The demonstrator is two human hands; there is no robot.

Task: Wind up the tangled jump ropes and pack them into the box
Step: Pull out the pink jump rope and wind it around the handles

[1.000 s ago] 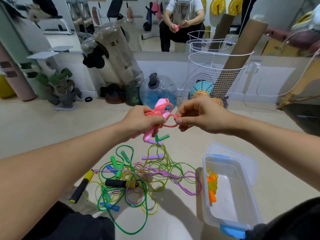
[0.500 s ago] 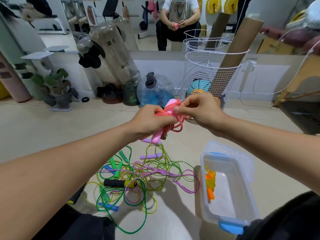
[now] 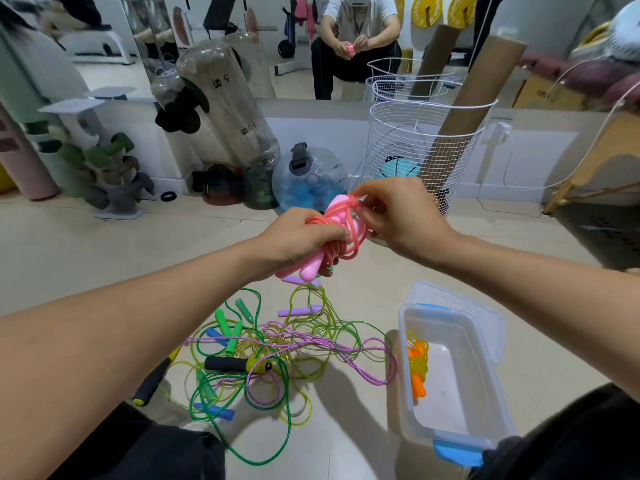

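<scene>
Gripping the pink jump rope [image 3: 334,233] bundle mid-air, the left hand [image 3: 301,237] is clasping its handles, which are pointing down-left, while the right hand [image 3: 398,213] is pinching the cord's upper loops; the box [image 3: 485,372] is lying open below, nearer the right hand.

The tall clear cylinder [image 3: 228,109] at far left bears "5" near its top and "10" lower down; its other marks are unreadable.
</scene>
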